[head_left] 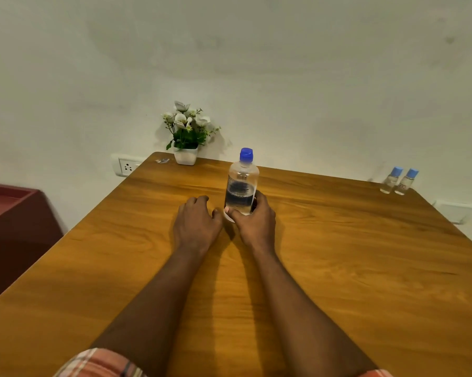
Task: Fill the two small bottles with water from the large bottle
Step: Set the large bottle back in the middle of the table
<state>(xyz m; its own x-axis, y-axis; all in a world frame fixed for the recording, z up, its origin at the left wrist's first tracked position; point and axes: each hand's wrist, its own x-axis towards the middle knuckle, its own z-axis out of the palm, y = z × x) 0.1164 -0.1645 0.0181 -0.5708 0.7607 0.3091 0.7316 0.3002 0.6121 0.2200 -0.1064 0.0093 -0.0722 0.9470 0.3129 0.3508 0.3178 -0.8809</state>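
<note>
Your right hand point(253, 223) grips the low part of the big clear plastic bottle with the blue cap point(241, 183). It stands upright in the middle of the brown wooden desk point(338, 268). Your left hand point(195, 223) rests beside it, fingers loosely bent, holding nothing. The two small clear bottles with blue caps point(391, 182) point(406, 183) stand far off at the back right corner, near the edge. A quick reach could knock them off. Their mouths look tiny, so water may spill. All caps are on. A white pot of flowers point(185, 156) sits at the back, out of the way.
</note>
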